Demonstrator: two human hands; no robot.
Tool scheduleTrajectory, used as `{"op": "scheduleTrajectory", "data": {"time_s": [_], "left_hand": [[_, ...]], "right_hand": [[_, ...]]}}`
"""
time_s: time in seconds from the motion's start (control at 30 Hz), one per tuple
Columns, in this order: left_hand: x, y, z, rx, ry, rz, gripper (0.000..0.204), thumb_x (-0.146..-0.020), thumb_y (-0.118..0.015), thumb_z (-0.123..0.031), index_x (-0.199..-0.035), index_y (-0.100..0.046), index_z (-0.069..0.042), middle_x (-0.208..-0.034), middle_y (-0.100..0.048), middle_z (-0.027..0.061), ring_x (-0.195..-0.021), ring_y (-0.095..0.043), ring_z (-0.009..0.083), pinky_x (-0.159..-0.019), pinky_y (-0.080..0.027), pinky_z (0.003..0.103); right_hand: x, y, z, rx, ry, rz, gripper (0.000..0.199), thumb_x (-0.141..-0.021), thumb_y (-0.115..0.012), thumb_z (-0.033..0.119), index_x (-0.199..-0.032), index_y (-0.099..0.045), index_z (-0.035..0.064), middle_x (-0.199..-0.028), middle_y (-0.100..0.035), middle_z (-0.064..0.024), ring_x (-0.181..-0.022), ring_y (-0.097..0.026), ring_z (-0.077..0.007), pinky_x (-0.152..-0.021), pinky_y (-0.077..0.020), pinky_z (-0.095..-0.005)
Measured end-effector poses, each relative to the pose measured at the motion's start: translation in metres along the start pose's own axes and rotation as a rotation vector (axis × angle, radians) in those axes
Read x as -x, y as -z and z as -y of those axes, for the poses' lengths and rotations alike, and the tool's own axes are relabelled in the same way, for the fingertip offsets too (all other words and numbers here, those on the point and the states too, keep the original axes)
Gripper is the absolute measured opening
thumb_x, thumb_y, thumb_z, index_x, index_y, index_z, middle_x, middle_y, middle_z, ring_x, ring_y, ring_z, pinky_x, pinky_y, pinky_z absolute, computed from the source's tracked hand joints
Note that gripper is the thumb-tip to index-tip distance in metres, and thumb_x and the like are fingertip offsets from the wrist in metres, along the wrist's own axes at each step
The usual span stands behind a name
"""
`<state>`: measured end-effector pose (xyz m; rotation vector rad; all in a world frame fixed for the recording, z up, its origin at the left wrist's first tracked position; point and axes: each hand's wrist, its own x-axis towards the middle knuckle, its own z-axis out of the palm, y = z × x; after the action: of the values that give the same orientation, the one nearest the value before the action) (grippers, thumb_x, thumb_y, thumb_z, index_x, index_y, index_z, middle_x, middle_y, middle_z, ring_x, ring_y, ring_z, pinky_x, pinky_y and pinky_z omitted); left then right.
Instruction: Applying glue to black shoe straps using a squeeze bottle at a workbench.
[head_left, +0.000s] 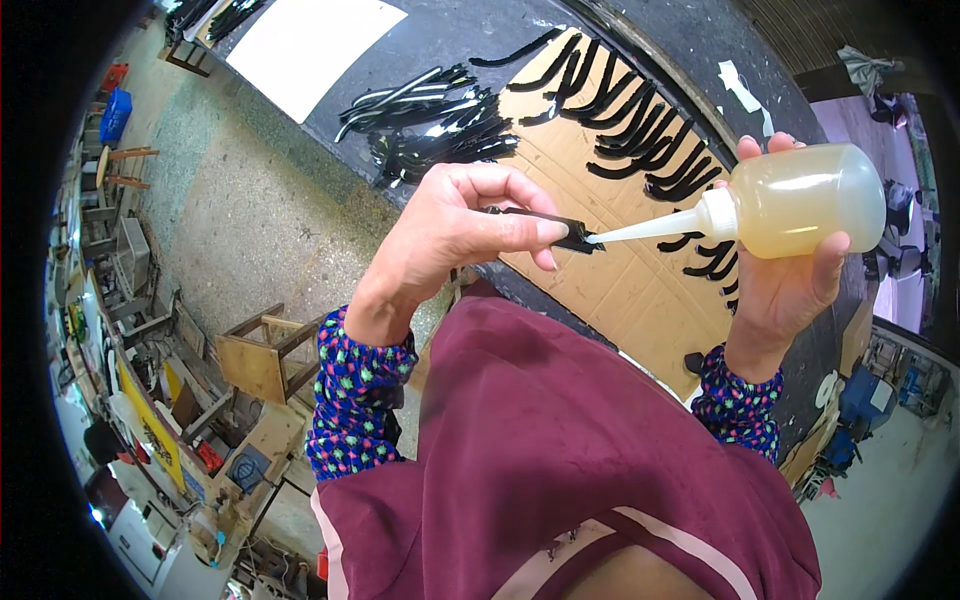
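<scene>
Centre: left hand [440,225] covers part of black strip [576,237]; right side: right hand [787,290] partly hidden behind squeeze bottle [812,200]; upper left: white sheet [315,50] cut by top edge; lower left: clutter [195,400] too small to sort

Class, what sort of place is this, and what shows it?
Probably a workshop: black strips lie in rows on a cardboard sheet, and the right hand holds a long-nozzled squeeze bottle to another strip.

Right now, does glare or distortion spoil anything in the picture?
Head view: the white sheet is washed nearly blank; the fisheye lens bends the edges of the dark table and leaves the corners black; the bottle and the black strip in the left hand look reasonably sharp.
</scene>
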<state>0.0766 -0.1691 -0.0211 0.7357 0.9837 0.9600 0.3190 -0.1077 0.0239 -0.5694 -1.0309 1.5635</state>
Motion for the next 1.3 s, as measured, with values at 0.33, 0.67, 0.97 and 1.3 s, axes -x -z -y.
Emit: {"op": "scheduleTrajectory", "data": {"time_s": [0.33,0.67,0.97,1.3], "left_hand": [[-0.001,0.002,0.004,-0.078,-0.026,0.002,0.011,-0.074,-0.065,-0.013,-0.079,-0.061,-0.004,-0.064,-0.062,0.0024,-0.053,-0.049,0.0,-0.045,-0.029,0.013],[-0.002,0.001,0.001,-0.08,0.001,-0.019,0.011,-0.074,-0.064,-0.013,-0.079,-0.061,-0.004,-0.062,-0.061,0.0019,-0.047,-0.041,-0.0024,-0.041,-0.024,0.014],[-0.003,0.001,0.006,-0.074,0.014,-0.024,0.011,-0.073,-0.065,-0.013,-0.079,-0.061,-0.004,-0.062,-0.061,0.0025,-0.047,-0.043,-0.0016,-0.041,-0.024,0.014],[-0.001,-0.002,0.004,-0.048,0.05,0.006,0.009,-0.07,-0.064,0.0,-0.076,-0.057,0.0,-0.073,-0.058,0.0059,-0.059,-0.06,0.0125,-0.054,-0.045,0.019]], "right_hand": [[0.004,0.001,0.0,-0.002,-0.023,-0.034,0.069,-0.07,-0.069,0.031,-0.125,-0.033,0.0089,-0.124,-0.036,-0.0208,-0.116,-0.034,-0.0424,-0.09,-0.0343,-0.0572],[0.005,0.007,0.0,-0.01,-0.034,-0.033,0.07,-0.071,-0.068,0.031,-0.125,-0.032,0.0067,-0.124,-0.037,-0.0213,-0.116,-0.034,-0.0427,-0.089,-0.0351,-0.057],[0.001,0.0,-0.002,-0.042,-0.019,-0.032,0.068,-0.072,-0.067,0.031,-0.125,-0.033,0.006,-0.126,-0.035,-0.0213,-0.118,-0.031,-0.0423,-0.092,-0.033,-0.0561],[0.0,0.002,-0.007,-0.071,-0.022,-0.057,0.067,-0.071,-0.068,0.028,-0.124,-0.034,0.003,-0.126,-0.034,-0.0232,-0.119,-0.028,-0.0432,-0.093,-0.0325,-0.0551]]}}
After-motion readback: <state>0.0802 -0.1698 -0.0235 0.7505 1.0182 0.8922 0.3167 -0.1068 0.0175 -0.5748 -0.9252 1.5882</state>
